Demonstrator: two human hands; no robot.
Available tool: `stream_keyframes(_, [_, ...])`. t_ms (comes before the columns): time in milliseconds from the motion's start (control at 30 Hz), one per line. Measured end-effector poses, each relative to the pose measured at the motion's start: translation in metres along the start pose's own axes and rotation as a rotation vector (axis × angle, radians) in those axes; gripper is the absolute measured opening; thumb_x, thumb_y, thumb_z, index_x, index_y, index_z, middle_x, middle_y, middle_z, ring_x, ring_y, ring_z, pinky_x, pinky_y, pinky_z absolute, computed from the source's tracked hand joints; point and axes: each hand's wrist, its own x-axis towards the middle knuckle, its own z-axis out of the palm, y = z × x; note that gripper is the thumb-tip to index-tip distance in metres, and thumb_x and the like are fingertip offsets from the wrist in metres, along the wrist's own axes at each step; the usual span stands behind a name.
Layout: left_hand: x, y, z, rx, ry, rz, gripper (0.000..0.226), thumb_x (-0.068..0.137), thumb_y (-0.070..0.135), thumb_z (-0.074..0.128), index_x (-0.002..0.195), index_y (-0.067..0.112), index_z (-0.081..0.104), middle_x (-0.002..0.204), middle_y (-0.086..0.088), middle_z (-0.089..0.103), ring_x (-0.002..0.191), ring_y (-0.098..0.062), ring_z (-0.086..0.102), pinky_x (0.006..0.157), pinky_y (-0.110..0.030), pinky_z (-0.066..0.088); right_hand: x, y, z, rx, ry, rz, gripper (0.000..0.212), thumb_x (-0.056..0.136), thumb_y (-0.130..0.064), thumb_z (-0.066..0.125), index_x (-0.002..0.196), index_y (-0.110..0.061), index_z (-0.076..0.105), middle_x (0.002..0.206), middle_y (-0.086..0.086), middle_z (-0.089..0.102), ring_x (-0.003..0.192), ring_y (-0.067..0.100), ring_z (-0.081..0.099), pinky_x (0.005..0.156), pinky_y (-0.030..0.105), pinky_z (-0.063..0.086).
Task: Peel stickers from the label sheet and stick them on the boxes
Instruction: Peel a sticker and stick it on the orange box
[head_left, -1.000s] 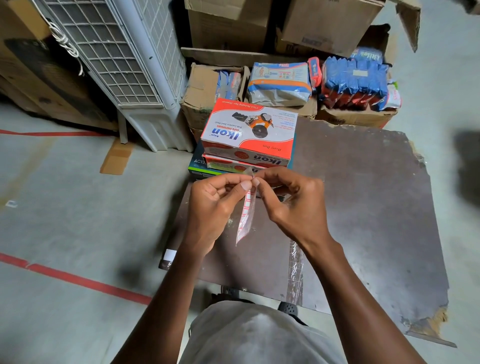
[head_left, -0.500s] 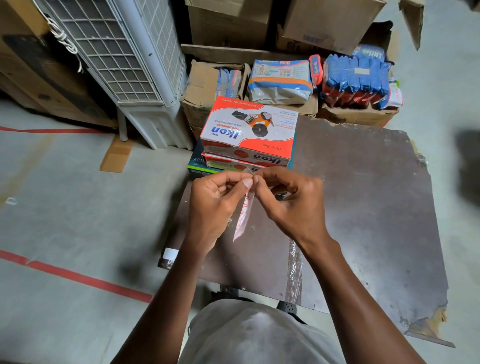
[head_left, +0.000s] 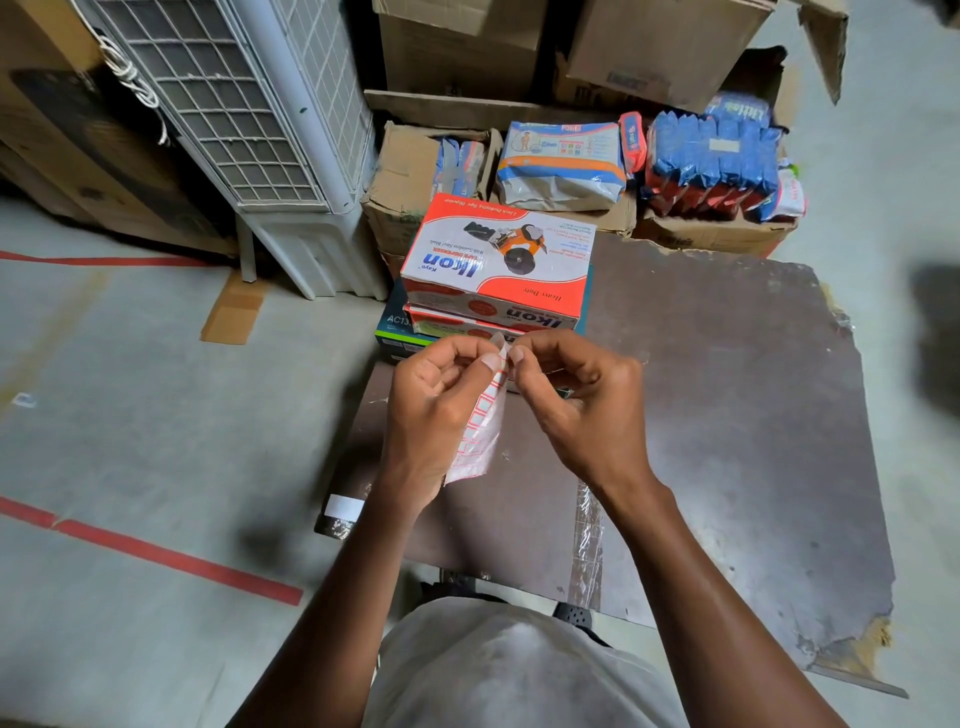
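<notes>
A storeroom or small warehouse is showing itself here: red tape lines (head_left: 171, 558) are running across a bare concrete floor (head_left: 130, 426), brown cartons (head_left: 660, 47) are piling up against the back, and open ones are holding bulk packets of goods (head_left: 714, 156). A white air cooler (head_left: 249, 119) is standing beside them, and a worn board (head_left: 727, 415) is serving as a worktop.

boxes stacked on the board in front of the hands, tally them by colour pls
red and white ikon boxes: 2, the lower one mostly hidden
dark box with green stripe at the bottom: 1
total: 3
</notes>
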Motion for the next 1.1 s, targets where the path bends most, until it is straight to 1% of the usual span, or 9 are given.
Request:
stream_keyframes(133, [-0.002, -0.002, -0.002, 0.016, 0.032, -0.023, 0.011, 0.100, 0.003, 0.059, 0.097, 0.005, 0.070, 0.085, -0.004, 0.077, 0.080, -0.023, 0.070, 0.074, -0.031, 0.059, 0.000, 0.001, 0.000, 0.054, 0.039, 0.083, 0.013, 0.098, -0.019, 0.069, 0.099, -0.009, 0.078, 0.091, -0.005, 0.078, 0.082, 0.013, 0.074, 0.072, 0.024, 0.059])
stream_keyframes(267, [-0.003, -0.002, -0.003, 0.015, 0.044, -0.101, 0.017, 0.103, 0.010, 0.056, 0.097, 0.019, 0.069, 0.086, 0.005, 0.078, 0.078, -0.015, 0.074, 0.070, -0.025, 0.060, 0.001, 0.001, 0.000, 0.071, 0.042, 0.156, 0.015, 0.098, -0.024, 0.068, 0.099, -0.013, 0.077, 0.091, -0.008, 0.077, 0.087, 0.012, 0.074, 0.075, 0.028, 0.062])
stream_keyframes(333, [-0.003, -0.005, -0.005, 0.019, 0.053, -0.130, 0.017, 0.104, 0.014, 0.055, 0.098, 0.023, 0.069, 0.089, 0.008, 0.078, 0.083, -0.015, 0.075, 0.071, -0.024, 0.061, 0.002, 0.002, 0.001, 0.073, 0.048, 0.192, 0.014, 0.098, -0.025, 0.067, 0.098, -0.015, 0.077, 0.090, -0.010, 0.076, 0.088, 0.010, 0.073, 0.077, 0.029, 0.063])
stream_keyframes(433, [-0.001, -0.009, -0.006, 0.011, 0.078, -0.151, 0.014, 0.104, 0.016, 0.057, 0.101, 0.023, 0.068, 0.094, 0.006, 0.079, 0.091, -0.021, 0.076, 0.075, -0.027, 0.062, 0.001, 0.004, 0.002, 0.084, 0.058, 0.248, 0.012, 0.098, -0.028, 0.068, 0.097, -0.020, 0.077, 0.091, -0.012, 0.077, 0.089, 0.011, 0.074, 0.080, 0.034, 0.064])
stream_keyframes(633, [0.006, -0.019, -0.010, -0.004, 0.149, -0.227, 0.011, 0.103, 0.016, 0.058, 0.103, 0.021, 0.068, 0.093, 0.009, 0.079, 0.088, -0.015, 0.077, 0.073, -0.025, 0.062, 0.003, 0.007, 0.002, 0.109, 0.092, 0.326, 0.012, 0.098, -0.026, 0.068, 0.097, -0.019, 0.077, 0.092, -0.006, 0.078, 0.090, 0.015, 0.074, 0.086, 0.041, 0.064])
stream_keyframes(733, [0.009, -0.028, -0.013, 0.018, 0.175, -0.274, 0.010, 0.102, 0.019, 0.059, 0.105, 0.022, 0.069, 0.097, 0.006, 0.079, 0.094, -0.020, 0.076, 0.074, -0.026, 0.062, 0.003, 0.010, 0.001, 0.128, 0.094, 0.351, 0.012, 0.098, -0.024, 0.068, 0.098, -0.017, 0.077, 0.091, -0.004, 0.078, 0.088, 0.018, 0.074, 0.084, 0.046, 0.064])
stream_keyframes(833, [0.009, -0.029, -0.012, 0.005, 0.155, -0.253, 0.010, 0.102, 0.018, 0.059, 0.104, 0.021, 0.068, 0.097, 0.005, 0.079, 0.093, -0.020, 0.076, 0.077, -0.029, 0.062, 0.004, 0.012, 0.000, 0.131, 0.093, 0.354, 0.011, 0.098, -0.022, 0.068, 0.097, -0.015, 0.077, 0.092, -0.002, 0.078, 0.088, 0.018, 0.074, 0.083, 0.046, 0.064])
stream_keyframes(1000, [0.012, -0.024, -0.006, -0.011, 0.137, -0.208, 0.012, 0.103, 0.013, 0.058, 0.101, 0.020, 0.067, 0.091, 0.010, 0.079, 0.086, -0.014, 0.076, 0.075, -0.027, 0.062, 0.005, 0.010, 0.000, 0.128, 0.074, 0.350, 0.011, 0.098, -0.022, 0.068, 0.096, -0.015, 0.076, 0.089, -0.004, 0.078, 0.083, 0.014, 0.074, 0.080, 0.035, 0.064])
stream_keyframes(1100, [0.013, -0.023, -0.004, 0.024, 0.134, -0.166, 0.011, 0.102, 0.013, 0.060, 0.102, 0.020, 0.068, 0.098, 0.005, 0.080, 0.092, -0.022, 0.077, 0.080, -0.033, 0.063, 0.007, 0.008, 0.000, 0.140, 0.018, 0.341, 0.008, 0.097, -0.022, 0.070, 0.093, -0.018, 0.075, 0.088, -0.006, 0.077, 0.085, 0.016, 0.075, 0.079, 0.039, 0.064])
